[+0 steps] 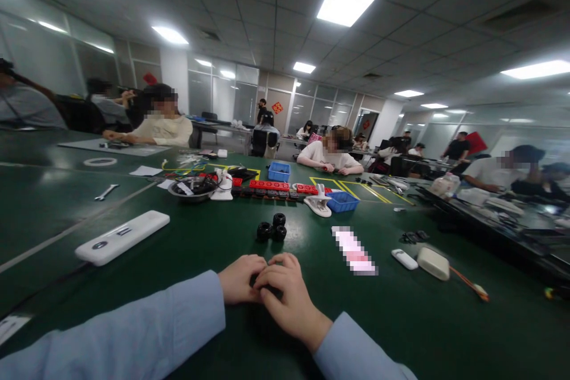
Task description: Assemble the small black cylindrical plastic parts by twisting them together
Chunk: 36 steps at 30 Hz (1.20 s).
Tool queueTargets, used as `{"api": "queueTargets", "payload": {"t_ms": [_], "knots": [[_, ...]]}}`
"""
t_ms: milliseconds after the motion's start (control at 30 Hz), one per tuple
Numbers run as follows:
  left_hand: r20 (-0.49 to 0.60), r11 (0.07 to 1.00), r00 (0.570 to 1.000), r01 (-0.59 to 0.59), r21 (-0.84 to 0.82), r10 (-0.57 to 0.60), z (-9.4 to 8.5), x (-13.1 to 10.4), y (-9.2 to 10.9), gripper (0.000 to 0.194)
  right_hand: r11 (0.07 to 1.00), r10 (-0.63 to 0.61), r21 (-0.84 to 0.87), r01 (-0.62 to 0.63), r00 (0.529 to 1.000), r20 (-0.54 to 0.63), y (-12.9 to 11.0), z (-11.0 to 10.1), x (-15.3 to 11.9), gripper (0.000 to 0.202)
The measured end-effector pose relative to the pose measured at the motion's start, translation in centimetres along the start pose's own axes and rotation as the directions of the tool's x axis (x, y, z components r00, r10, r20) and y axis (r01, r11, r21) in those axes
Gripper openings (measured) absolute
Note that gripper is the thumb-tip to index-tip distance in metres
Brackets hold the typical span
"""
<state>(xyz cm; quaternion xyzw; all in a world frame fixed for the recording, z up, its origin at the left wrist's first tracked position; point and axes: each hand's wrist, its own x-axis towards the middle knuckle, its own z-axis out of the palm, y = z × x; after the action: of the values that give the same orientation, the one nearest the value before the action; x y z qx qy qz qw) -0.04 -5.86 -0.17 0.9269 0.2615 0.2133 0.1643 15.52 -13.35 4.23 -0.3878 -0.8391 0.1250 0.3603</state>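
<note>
My left hand and my right hand meet low over the green table, fingers curled and touching. Something dark shows in the gap between them, but whether it is a held thing or only shadow I cannot tell. Just beyond my fingertips sits a small black object with several round, wheel-like parts. A blurred-out pink and white rectangle lies to the right of my hands.
A white power strip and a wrench lie on the left. Ahead are a red strip of sockets, a metal bowl and blue baskets. A cream box with wires rests on the right. Several people sit beyond.
</note>
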Motion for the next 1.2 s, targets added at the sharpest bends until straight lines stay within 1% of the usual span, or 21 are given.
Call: {"api": "queueTargets", "payload": {"t_ms": [133, 233, 300, 367, 433, 533, 633, 833, 967, 1200], "knots": [[0.018, 1.000, 1.000, -0.011, -0.004, 0.011, -0.1, 0.0, 0.0, 0.027, 1.000, 0.016, -0.010, -0.015, 1.000, 0.020, -0.2, 0.0, -0.1, 0.018], [0.039, 1.000, 0.999, -0.001, -0.018, 0.002, -0.3, 0.0, 0.2, 0.031, 1.000, -0.008, -0.007, 0.008, 0.999, 0.032, -0.3, -0.5, -0.2, 0.019], [0.045, 0.999, 0.999, 0.014, -0.036, -0.012, -0.5, 0.0, 0.4, 0.033, 1.000, -0.027, -0.013, 0.027, 1.000, 0.005, -0.4, -0.8, -0.2, 0.019], [0.045, 0.998, 0.999, 0.029, -0.051, -0.026, -0.7, 0.0, 0.6, 0.036, 0.999, -0.023, -0.040, 0.021, 0.998, -0.051, -0.3, -1.0, -0.3, 0.019], [0.047, 0.997, 0.998, 0.054, -0.058, -0.052, -0.9, 0.0, 0.8, 0.038, 0.996, 0.023, -0.085, -0.032, 0.994, -0.102, 0.0, -1.1, -0.2, 0.020], [0.055, 0.996, 0.996, 0.070, -0.053, -0.067, -1.0, 0.1, 0.7, 0.039, 0.974, 0.128, -0.169, -0.149, 0.984, -0.126, 0.6, -0.9, -0.1, 0.034], [0.060, 0.997, 0.997, 0.047, -0.053, -0.044, -0.9, 0.1, 0.5, 0.041, 0.954, 0.167, -0.235, -0.185, 0.981, -0.096, 1.0, -0.9, -0.1, 0.038], [0.060, 0.998, 0.997, 0.050, -0.049, -0.047, -0.6, 0.0, 0.1, 0.036, 0.939, 0.158, -0.304, -0.162, 0.987, -0.038, 1.2, -0.9, 0.0, 0.032], [0.060, 0.997, 0.997, 0.054, -0.046, -0.052, -0.6, 0.1, 0.3, 0.034, 0.938, 0.142, -0.316, -0.139, 0.990, -0.016, 1.6, -0.9, -0.1, 0.030], [0.082, 0.997, 0.995, 0.062, -0.055, -0.057, -0.9, 0.0, 0.4, 0.038, 0.939, 0.152, -0.311, -0.146, 0.988, -0.004, 1.5, -1.0, -0.2, 0.029]]}}
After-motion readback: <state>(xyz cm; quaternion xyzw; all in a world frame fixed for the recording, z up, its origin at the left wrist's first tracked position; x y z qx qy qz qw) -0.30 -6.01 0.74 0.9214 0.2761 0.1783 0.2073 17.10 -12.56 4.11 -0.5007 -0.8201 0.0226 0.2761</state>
